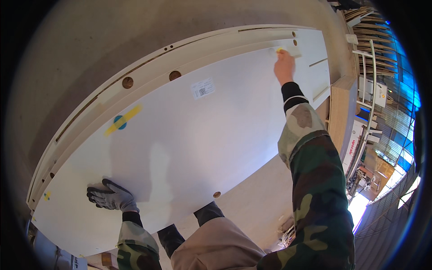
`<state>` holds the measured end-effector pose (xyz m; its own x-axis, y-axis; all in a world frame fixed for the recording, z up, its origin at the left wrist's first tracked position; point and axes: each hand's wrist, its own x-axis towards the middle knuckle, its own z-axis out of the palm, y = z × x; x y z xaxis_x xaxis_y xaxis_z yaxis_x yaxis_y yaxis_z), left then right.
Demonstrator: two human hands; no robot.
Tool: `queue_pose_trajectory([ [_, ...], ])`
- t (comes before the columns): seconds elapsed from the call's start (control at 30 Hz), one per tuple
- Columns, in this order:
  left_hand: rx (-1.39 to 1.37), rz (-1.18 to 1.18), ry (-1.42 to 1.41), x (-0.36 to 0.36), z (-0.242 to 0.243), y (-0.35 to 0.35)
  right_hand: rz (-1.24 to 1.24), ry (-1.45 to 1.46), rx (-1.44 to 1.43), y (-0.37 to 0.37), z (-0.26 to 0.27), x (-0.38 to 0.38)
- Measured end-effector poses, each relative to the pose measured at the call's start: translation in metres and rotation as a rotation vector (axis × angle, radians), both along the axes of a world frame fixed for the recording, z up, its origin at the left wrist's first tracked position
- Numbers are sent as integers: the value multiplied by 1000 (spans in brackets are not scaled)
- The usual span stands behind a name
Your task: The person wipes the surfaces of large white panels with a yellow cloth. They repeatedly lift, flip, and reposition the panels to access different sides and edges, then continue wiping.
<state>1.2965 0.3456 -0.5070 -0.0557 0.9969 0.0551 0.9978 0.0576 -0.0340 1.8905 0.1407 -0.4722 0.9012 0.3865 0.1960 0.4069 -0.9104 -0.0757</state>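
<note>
A large white panel (pixel 202 135) lies before me, on other white boards (pixel 216 50) whose edges show beyond its far side. My left hand (pixel 113 195), in a grey and black glove, rests palm down on it with the fingers somewhat apart. My bare right hand (pixel 284 65) is closed at the panel's far right end, around something small and yellow (pixel 279 50) that shows only in part. A strip of yellow tape (pixel 130 114) crosses a blue disc (pixel 120 122) near the far edge. A printed label (pixel 203 88) is stuck on the panel.
Round holes pierce the boards, one of them (pixel 217 194) at the panel's near edge. A stack of boards (pixel 341 111) stands right of the panel. Farther right are a white metal frame (pixel 373 77) and thin wood strips (pixel 374 44). Concrete floor (pixel 84 44) lies beyond the boards.
</note>
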Motion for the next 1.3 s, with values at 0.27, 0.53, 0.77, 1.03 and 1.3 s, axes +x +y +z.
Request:
queue_pose_trajectory([
  [0.27,14,6,9,-1,-3,-1,66,156,-142,-6,6,26],
  [0.53,82,-58,35,-9,-11,-3,-199,674,545,-10,56,25],
  [0.77,-62,56,168,-4,-8,2,-109,1081,1150,6,73,-72],
  [1.03,-914,5,-1874,96,103,-39,-264,1859,1274,83,96,-328],
  [1.3,-983,252,-1848,-10,116,-12,-576,1704,1461,146,80,-435],
])
